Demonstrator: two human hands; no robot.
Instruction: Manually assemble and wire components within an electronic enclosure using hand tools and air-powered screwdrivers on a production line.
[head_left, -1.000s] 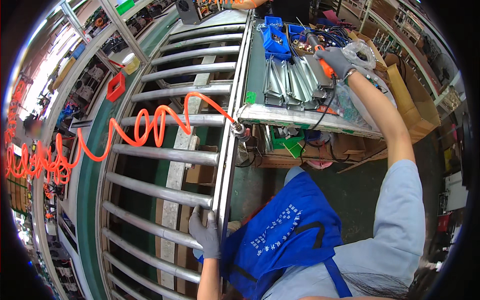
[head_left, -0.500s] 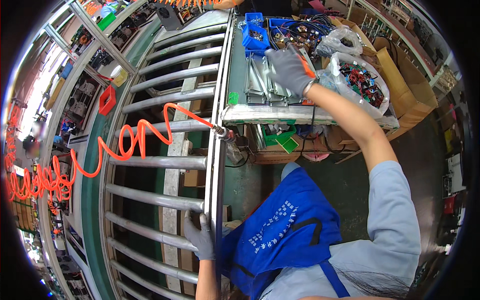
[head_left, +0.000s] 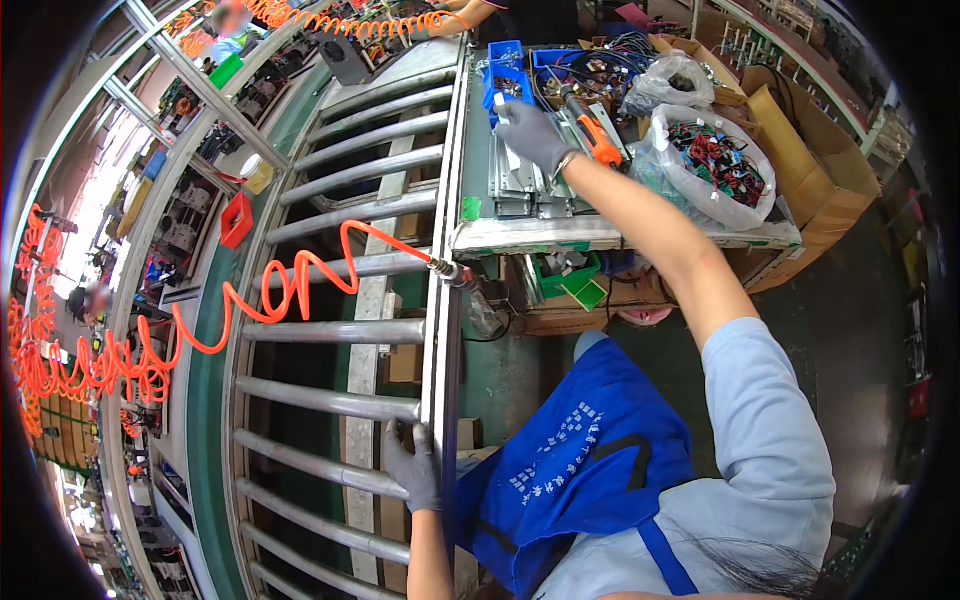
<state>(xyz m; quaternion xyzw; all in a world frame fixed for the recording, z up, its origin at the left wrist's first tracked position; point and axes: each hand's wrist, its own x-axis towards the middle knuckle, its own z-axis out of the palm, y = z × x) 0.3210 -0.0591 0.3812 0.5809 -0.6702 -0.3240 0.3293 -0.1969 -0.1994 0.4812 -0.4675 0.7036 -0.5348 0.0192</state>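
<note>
Spanning the Roller Conveyor (head_left: pixel 330 333) and the Desk (head_left: pixel 530 236): Position of Both Hands

The right hand (head_left: pixel 535 135), in a grey glove, is located above the metal strips (head_left: pixel 514 180) on the desk. Its fingers point toward the near end of the small blue bin (head_left: pixel 507 82), which contains small parts. Whether these fingers are together on an item cannot be determined from this angle.

The metal strips lie side by side at the left of the desk, partly covered by the right hand and forearm. A power tool with an orange handle (head_left: pixel 599 140) lies to the right of the hand, its dark front end directed away from the person. To the right of the tool is an open clear plastic bag (head_left: pixel 660 180) of coloured wires (head_left: pixel 712 155). A cardboard box (head_left: pixel 825 195) stands beyond the bag, at the right side of the desk.

The left hand (head_left: pixel 414 472), also gloved in grey, is positioned at the near rail (head_left: pixel 441 345) of the conveyor. Its thumb and fingers are apart. Above this hand, a coiled orange hose (head_left: pixel 300 285) crosses the rollers and ends in a metal coupling (head_left: pixel 446 269) at the same rail
</note>
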